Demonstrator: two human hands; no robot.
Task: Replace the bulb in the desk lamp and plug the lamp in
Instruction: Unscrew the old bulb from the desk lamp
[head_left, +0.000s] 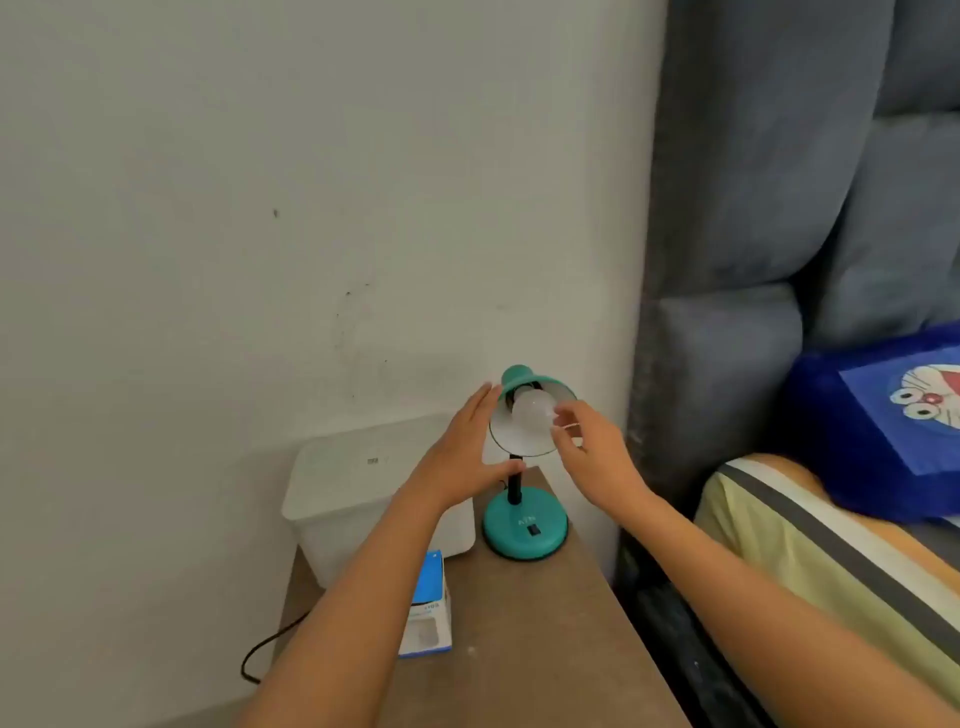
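- Fingertips (563, 415) of the right hand (597, 457) pinch the round white bulb (532, 413), which sits inside the shade (524, 436) of the green lamp (524, 525); whether it is being screwed in or out I cannot tell.
- On the other side, the left hand (470, 452) lies flat and wide open against the shade's outer rim, steadying it and gripping nothing.
- That lamp stands on its round base at the back of the brown bedside table (545, 649), close to the wall.
- Near the table's front left a blue and white bulb box (428, 608) lies with a bulb showing faintly through its window, so I judge the swap is at an early point, the boxed one not yet taken out.
- A black cord (265, 649) hangs off the table's left edge; no socket is in view, so plugging in looks still to come.
- Counted: one lamp, one bulb in the shade, one box, one cord, two hands, one white container (353, 499) behind the box.
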